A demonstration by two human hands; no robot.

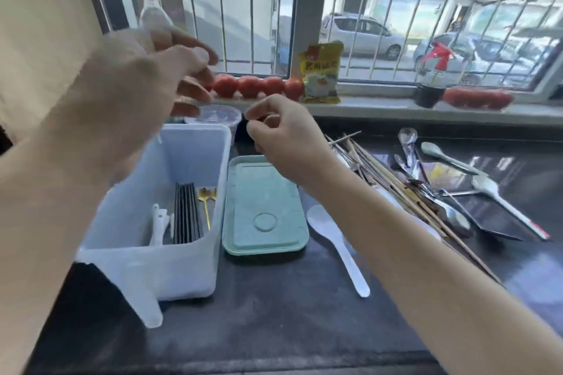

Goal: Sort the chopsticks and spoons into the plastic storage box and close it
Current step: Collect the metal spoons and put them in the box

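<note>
A person's two hands hover above a dark bench (pixel 274 323) by a barred window. The box (pixel 146 265), translucent and open, stands at the left, its long axis running away from the viewer. Inside it lie black chopsticks (pixel 185 213) lengthwise, with a gold spoon (pixel 204 201) just right of them, bowl at the far end, and a white utensil (pixel 158 225) to their left. The green lid (pixel 263 207) lies flat just right of the box, parallel to it. Right of the lid a white spoon (pixel 335 243) rests with its bowl away and its handle toward the viewer. Farther right, a heap of wooden chopsticks (pixel 393 189) slants from far left to near right, with metal and pale spoons (pixel 451 158) among and beyond them. The left hand (pixel 128 94), blurred, is raised over the box's far end with fingers loosely curled, holding nothing visible. The right hand (pixel 283 137), over the lid's far end, has fingers pinched together; what they hold, if anything, cannot be told.
</note>
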